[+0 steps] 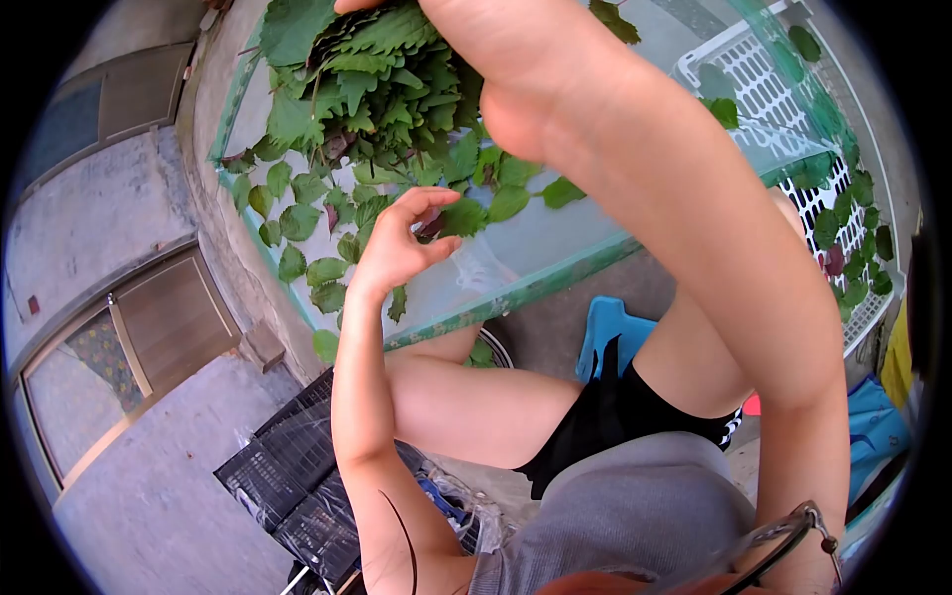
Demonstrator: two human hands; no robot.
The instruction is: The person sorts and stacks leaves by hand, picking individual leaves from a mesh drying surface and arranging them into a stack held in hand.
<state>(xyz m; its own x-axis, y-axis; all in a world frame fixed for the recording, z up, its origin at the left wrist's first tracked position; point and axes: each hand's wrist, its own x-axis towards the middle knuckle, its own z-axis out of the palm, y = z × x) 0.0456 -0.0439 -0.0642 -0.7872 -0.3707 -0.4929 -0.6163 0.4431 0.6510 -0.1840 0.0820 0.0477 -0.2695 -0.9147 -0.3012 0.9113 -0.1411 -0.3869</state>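
My right hand (pixel 501 64) is raised close to the camera, and the top edge cuts off most of its fingers. It is closed on a thick stack of perilla leaves (pixel 382 84), green with jagged edges. Lower down, my left hand (pixel 397 243) hovers over the mesh-covered surface (pixel 496 273), its fingers curved and thumb apart. A purplish leaf (pixel 431 230) shows in the gap between thumb and fingers, apparently lying below them. Loose perilla leaves (pixel 299 221) are scattered around and beneath that hand, several with purple undersides.
A white plastic basket (pixel 873 317) with leaves on its side stands at the right. Green edging (pixel 516 297) borders the mesh near my knees. A blue plastic piece (pixel 610 332) sits between my legs. Black crates (pixel 307 496) lie at lower left, beside a wall with windows.
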